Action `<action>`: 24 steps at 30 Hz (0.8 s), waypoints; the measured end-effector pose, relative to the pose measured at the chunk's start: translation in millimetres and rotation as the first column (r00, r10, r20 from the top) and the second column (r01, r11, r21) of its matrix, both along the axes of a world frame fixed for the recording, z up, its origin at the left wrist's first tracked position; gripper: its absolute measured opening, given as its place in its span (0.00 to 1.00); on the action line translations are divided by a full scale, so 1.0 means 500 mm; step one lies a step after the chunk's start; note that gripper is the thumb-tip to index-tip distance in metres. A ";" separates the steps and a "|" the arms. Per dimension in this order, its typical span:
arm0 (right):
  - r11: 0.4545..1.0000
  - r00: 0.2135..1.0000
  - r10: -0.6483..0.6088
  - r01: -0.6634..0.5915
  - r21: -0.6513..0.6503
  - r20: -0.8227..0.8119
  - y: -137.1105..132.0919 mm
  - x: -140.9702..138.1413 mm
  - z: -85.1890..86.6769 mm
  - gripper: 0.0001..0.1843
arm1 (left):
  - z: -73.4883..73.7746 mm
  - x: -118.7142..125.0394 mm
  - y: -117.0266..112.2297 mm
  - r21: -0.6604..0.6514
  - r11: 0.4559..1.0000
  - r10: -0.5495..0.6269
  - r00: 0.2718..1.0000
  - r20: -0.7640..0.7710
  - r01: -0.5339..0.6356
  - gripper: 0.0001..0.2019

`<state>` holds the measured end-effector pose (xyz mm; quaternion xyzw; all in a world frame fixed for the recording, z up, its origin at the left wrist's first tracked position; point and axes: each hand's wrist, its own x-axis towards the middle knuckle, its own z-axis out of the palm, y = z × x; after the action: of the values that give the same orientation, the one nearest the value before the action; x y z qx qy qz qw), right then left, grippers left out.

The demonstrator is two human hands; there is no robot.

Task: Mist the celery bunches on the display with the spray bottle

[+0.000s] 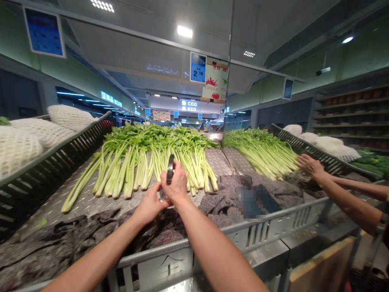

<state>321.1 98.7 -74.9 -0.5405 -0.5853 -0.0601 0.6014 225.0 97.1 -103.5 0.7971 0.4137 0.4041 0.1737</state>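
Observation:
My right hand (176,182) is closed around a black ring-shaped object (170,169), seen nearly edge-on; its exact kind is unclear. Close against it, my left hand (152,202) has its thumb and fingers drawn together by the right wrist, and what they pinch is hidden. Both hands hover over the front of the display, just before a row of celery (121,174). The stalks lie with cut ends toward me and leaves at the back. Beneath my hands is a crumpled dark grey cloth (91,231).
A grey slatted rail (164,265) borders the display's front. At left, a black slatted divider (60,158) separates produce in white foam netting (27,134). A mirror panel (258,93) on the right reflects celery and arms. A dark flat object (267,198), partly pixelated, rests on the cloth.

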 end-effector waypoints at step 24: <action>0.983 0.993 0.122 -0.120 -0.139 0.003 0.009 -0.005 -0.013 0.14 | 0.000 0.007 0.008 -0.041 0.996 -0.066 0.985 0.163 0.073 0.31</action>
<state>318.4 103.0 -81.5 -0.5441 -0.6233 0.0143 0.5615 228.4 101.2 -103.4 0.7715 0.3796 0.4512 0.2391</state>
